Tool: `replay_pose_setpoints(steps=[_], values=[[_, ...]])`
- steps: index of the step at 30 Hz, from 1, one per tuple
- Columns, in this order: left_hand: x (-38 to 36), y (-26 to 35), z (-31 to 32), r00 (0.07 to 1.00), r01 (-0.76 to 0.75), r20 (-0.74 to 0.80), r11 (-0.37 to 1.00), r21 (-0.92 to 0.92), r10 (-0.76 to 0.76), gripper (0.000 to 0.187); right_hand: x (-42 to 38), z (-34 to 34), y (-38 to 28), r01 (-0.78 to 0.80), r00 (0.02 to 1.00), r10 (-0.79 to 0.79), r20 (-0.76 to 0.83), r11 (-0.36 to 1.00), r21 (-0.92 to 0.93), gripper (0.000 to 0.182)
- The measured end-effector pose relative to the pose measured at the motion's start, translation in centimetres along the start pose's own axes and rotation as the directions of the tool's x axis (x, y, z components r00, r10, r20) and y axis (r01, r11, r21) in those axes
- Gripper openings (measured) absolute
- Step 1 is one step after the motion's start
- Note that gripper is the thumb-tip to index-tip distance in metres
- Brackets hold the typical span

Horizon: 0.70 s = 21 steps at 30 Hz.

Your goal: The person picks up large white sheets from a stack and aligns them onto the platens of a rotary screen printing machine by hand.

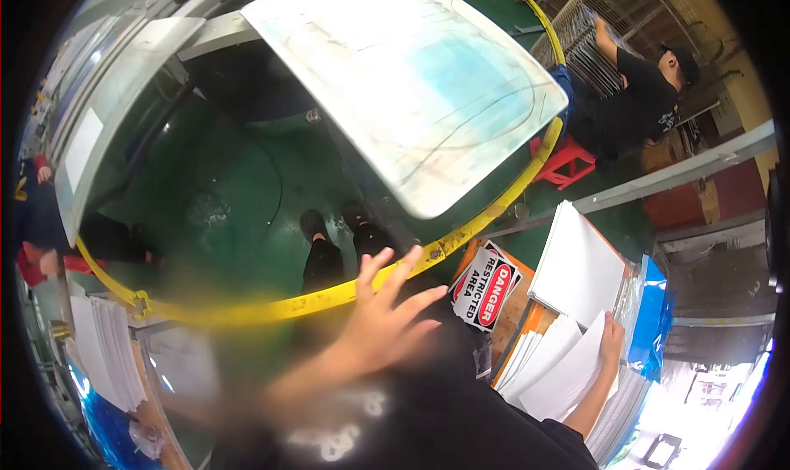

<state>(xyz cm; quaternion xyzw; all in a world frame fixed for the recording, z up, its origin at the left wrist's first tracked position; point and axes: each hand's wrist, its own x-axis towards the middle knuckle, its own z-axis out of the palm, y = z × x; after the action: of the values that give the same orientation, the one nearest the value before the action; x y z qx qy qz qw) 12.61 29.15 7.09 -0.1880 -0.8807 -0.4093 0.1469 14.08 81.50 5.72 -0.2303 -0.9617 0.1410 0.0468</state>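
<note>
My left hand is raised in front of my body, fingers spread, holding nothing. It is close to the yellow curved rail. At the right, my right hand grips the edge of a white sheet, which tilts up from a pile of white sheets. Just beyond lies a thicker white stack. Beside the sheets is a printed sign reading DANGER RESTRICTED AREA. The sheets' material cannot be made out.
A large pale, stained board stands ahead inside the rail; another pale panel is at left. A co-worker sits at upper right near a red stool. Another person is at far left. White sheets stand lower left.
</note>
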Motion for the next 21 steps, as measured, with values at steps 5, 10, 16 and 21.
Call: replay_pose_setpoints(steps=[5, 10, 16, 21], values=[[0.8, -0.9, 3.8, 0.901, 0.285, 0.431, 0.829, -0.482, -0.059, 0.054, 3.1, -2.0, -14.3, 0.413, 0.888, -0.403, -0.220, 0.911, -0.004, 0.032], [2.3, 0.7, 6.0, 0.826, 0.545, 0.540, 0.469, -0.695, -0.160, 0.050, 2.4, -0.6, -32.0, 0.665, 0.738, -0.660, -0.140, 0.747, -0.015, 0.021], [2.7, -0.3, 5.0, 0.763, 0.573, 0.406, 0.236, -0.785, -0.502, 0.036, 2.2, 2.6, -43.7, 0.822, 0.564, -0.812, -0.153, 0.533, 0.202, 0.042], [2.0, -3.0, -0.3, 0.720, 0.466, 0.122, 0.345, -0.815, -0.684, 0.033, 3.1, 2.9, -43.9, 0.937, 0.309, -0.884, -0.351, 0.346, -0.046, 0.073]])
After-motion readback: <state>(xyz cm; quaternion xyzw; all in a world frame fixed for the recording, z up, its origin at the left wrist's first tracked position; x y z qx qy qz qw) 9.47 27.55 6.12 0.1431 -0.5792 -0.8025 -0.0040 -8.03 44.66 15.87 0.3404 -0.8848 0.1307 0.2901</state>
